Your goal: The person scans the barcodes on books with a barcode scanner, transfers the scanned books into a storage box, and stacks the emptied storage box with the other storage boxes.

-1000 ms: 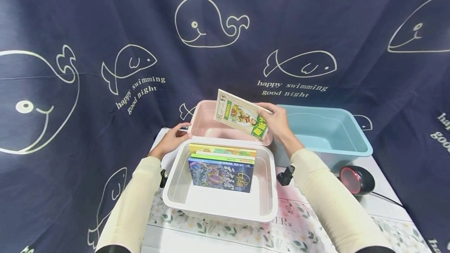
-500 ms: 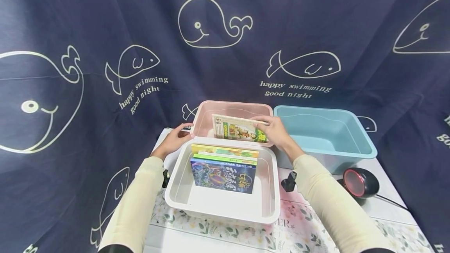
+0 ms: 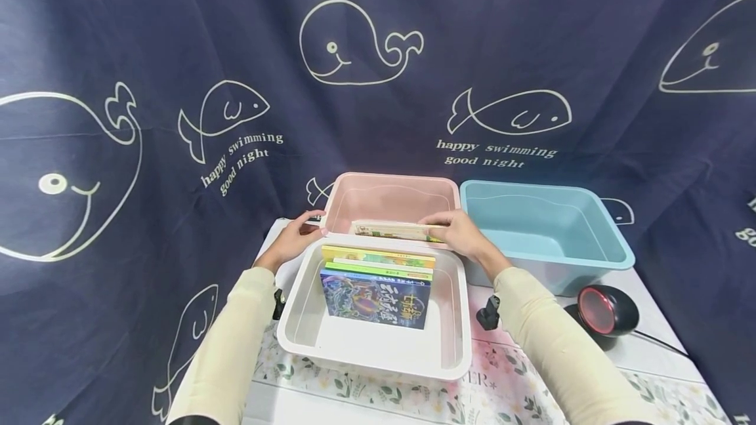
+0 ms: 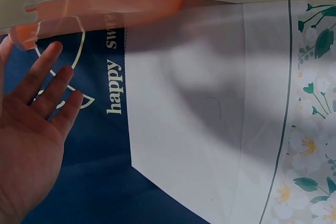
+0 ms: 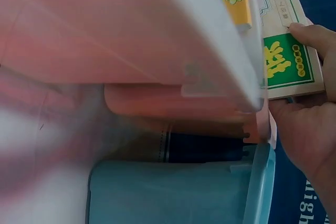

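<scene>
My right hand (image 3: 463, 235) holds a cream-coloured book (image 3: 390, 231) by its right end, low inside the pink bin (image 3: 396, 179). In the right wrist view, the thumb lies on the book's cover (image 5: 286, 59), by a green panel with yellow characters. Only the upper edge shows in the head view. At the pink bin's left rim, my left hand (image 3: 293, 239) touches the plastic with fingers extended; the left wrist view shows several straight fingers (image 4: 50, 85) below the rim. In front, a white bin (image 3: 378, 367) holds several upright books, a dark blue one (image 3: 375, 300) nearest.
A blue bin (image 3: 531, 222) stands right of the pink one. A black round device (image 3: 608, 310) with a red ring and a cable sits at the table's right. Behind hangs a navy curtain (image 3: 378, 130). A floral cloth (image 3: 502, 372) covers the table.
My right hand has lowered the cream-coloured book from above the pink bin down into it, turning it from tilted to level. The left hand stays at the pink bin's rim.
</scene>
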Motion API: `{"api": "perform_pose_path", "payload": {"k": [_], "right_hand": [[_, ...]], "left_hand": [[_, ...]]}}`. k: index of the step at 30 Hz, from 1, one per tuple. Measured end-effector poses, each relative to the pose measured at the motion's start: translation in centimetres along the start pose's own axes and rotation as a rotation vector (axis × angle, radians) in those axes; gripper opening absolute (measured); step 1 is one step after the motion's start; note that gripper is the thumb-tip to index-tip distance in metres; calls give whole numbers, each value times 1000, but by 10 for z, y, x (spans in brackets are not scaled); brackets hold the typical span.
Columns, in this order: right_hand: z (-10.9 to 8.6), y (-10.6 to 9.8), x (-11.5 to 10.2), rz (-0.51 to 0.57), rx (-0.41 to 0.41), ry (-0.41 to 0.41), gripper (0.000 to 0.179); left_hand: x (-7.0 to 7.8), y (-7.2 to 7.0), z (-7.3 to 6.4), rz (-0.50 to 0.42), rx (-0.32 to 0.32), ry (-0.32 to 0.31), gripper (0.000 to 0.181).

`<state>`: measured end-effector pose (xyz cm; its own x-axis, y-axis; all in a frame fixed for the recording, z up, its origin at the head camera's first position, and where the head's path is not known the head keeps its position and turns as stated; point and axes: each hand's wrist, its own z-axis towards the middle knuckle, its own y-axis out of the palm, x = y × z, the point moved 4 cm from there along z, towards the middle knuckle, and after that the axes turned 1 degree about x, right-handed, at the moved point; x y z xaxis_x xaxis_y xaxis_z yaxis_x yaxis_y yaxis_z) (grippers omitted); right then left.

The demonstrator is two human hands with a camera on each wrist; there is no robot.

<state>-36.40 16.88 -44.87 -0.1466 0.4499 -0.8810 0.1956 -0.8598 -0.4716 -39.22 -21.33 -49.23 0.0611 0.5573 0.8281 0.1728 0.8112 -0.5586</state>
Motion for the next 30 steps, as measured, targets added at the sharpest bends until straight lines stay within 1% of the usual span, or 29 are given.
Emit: {"api": "perform_pose_path", "payload": {"k": [3, 12, 15, 18, 21, 27, 30], "right_hand": [[1, 2, 2, -34, -13, -10, 21], [3, 12, -2, -71, -30, -66, 19], [4, 14, -3, -123, -43, -72, 18], [6, 16, -5, -167, -71, -78, 18], [8, 18, -7, -181, -110, -82, 21], [9, 19, -6, -195, -191, -51, 23], [9, 18, -6, -218, -208, -44, 24]], "left_hand": [[-1, 0, 0, 2, 5, -4, 56], [-1, 1, -3, 3, -4, -2, 56], [0, 2, -3, 10, -9, -3, 56], [0, 2, -3, 7, -6, -14, 55], [1, 1, -3, 10, -2, -12, 55], [1, 2, -3, 8, -2, -10, 55], [1, 2, -3, 11, -3, -14, 55]]}}
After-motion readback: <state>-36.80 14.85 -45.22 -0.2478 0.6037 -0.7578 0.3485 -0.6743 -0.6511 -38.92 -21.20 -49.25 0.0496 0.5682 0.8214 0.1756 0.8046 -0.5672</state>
